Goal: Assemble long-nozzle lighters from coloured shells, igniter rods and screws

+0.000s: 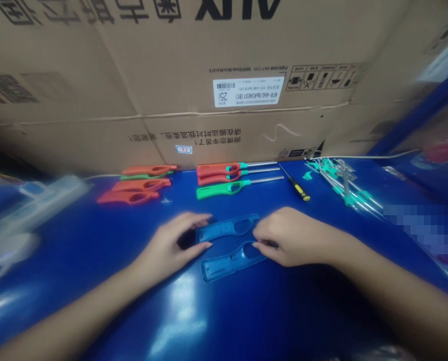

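Two blue lighter casing halves lie side by side on the blue table: an upper half (216,230) and a lower half (224,265), both with the hollow inside showing. My left hand (174,238) is at the left end of the upper half, thumb and fingers apart around that end; firm contact cannot be made out. My right hand (291,238) has its fingers curled at the right ends of both halves. Its thumb tip touches the lower half near the trigger loop, and the tips partly hide these ends.
Orange and green casings (133,197) are at the back left. Red and green lighters with metal tubes (224,189) lie at the back middle, beside a screwdriver (299,189). Metal tubes with teal parts (353,193) lie right. A cardboard box (171,95) stands behind; a power strip (54,200) is left.
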`<state>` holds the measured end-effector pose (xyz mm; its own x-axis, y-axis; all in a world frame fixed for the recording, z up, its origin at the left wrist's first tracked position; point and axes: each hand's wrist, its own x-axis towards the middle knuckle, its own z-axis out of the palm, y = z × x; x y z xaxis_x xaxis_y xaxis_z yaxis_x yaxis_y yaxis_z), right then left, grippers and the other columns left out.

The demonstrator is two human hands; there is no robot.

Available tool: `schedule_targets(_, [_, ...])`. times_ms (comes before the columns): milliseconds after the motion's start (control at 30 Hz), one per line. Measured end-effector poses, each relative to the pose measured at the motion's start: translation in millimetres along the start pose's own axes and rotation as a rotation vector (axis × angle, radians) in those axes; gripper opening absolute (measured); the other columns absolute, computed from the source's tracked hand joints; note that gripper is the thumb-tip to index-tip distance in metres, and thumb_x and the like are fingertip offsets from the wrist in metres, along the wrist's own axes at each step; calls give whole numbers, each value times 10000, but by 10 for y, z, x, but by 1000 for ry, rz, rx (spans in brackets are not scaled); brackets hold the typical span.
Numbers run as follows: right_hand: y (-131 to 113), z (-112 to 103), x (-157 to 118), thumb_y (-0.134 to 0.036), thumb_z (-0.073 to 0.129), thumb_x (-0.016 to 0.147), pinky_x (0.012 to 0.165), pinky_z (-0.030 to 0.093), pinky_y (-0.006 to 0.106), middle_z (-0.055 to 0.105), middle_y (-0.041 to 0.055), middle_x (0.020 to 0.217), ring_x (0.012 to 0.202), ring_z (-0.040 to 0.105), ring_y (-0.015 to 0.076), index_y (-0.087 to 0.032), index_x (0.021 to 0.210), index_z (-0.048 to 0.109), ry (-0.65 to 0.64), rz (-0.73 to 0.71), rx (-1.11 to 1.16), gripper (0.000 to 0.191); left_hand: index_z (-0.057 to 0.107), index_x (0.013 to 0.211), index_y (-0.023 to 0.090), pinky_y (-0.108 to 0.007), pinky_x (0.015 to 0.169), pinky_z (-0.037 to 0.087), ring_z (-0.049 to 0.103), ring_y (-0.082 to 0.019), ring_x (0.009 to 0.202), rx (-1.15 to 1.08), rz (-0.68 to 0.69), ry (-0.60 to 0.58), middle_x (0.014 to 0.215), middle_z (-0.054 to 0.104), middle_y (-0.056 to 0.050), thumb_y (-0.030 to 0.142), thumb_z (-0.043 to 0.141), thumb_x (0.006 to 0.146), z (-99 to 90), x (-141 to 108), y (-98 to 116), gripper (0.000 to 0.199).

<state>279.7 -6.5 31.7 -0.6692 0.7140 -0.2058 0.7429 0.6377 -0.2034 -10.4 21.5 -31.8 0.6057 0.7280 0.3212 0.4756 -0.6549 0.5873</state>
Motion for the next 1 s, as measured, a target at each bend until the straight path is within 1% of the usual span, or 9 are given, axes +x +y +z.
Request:
schedule_targets(67, [-4,17,13,-257,566,909,577,257,279,624,6,678,598,496,133,-184,670,573,-16,8,-17,250,587,1331,256,-321,940,538,644,-176,1055,-1,14,-6,1195,668,-44,291,739,886,-6,-8,13,472])
schedule_targets(133, [11,29,11,-278,580,908,575,261,278,632,6,754,620,508,134,-191,717,587,22,-7,-30,210,596,1320,244,-340,981,519,624,-189,1109,8,41,2,1228,650,-59,278,731,892,-22,-11,45,450])
schedule_targets(200, [32,44,5,-311,611,902,580,283,278,643,19,917,676,542,142,-200,852,618,92,-36,-43,122,611,1300,231,-358,1002,502,604,-204,1141,24,94,0,1224,645,-71,253,718,898,-44,-10,90,417])
schedule_targets(267, [49,65,7,-336,624,909,603,325,283,624,40,1085,758,582,158,-206,1030,619,148,-62,-45,178,618,1285,225,-374,1000,491,595,-215,1138,45,167,-29,1205,652,-76,233,703,900,-66,-11,136,395])
schedule_targets(367, [61,104,29,-333,578,957,650,378,293,606,46,1160,839,612,174,-211,1152,596,154,-95,-34,231,598,1308,234,-397,981,475,601,-223,1109,90,235,-107,1201,663,-77,222,671,907,-82,-18,175,409])
schedule_targets(467, [61,127,56,-318,522,994,662,391,297,621,37,1100,842,616,177,-211,1097,613,126,-112,-47,174,579,1327,247,-405,962,464,607,-225,1098,110,228,-153,1209,668,-72,185,621,912,-77,-29,172,422])
schedule_targets(633, [68,129,65,-304,507,998,653,394,299,627,34,1031,809,603,170,-197,1025,618,119,-103,-57,156,590,1314,252,-372,968,463,606,-201,1110,75,200,-132,1197,674,-60,113,541,933,-50,-33,118,409])
schedule_targets(833, [93,151,81,-316,515,991,649,398,304,630,36,1004,800,601,169,-190,1006,622,178,-53,-73,166,621,1276,248,-341,992,467,617,-175,1111,49,184,-96,1176,688,-49,104,507,975,-33,-22,69,353])
schedule_targets(1000, [106,190,115,-315,508,998,695,431,302,638,51,1033,858,616,179,-187,999,636,219,-13,-80,180,650,1227,241,-341,962,494,638,-179,1075,69,172,-76,1148,696,-52,131,509,985,-39,-2,75,301])
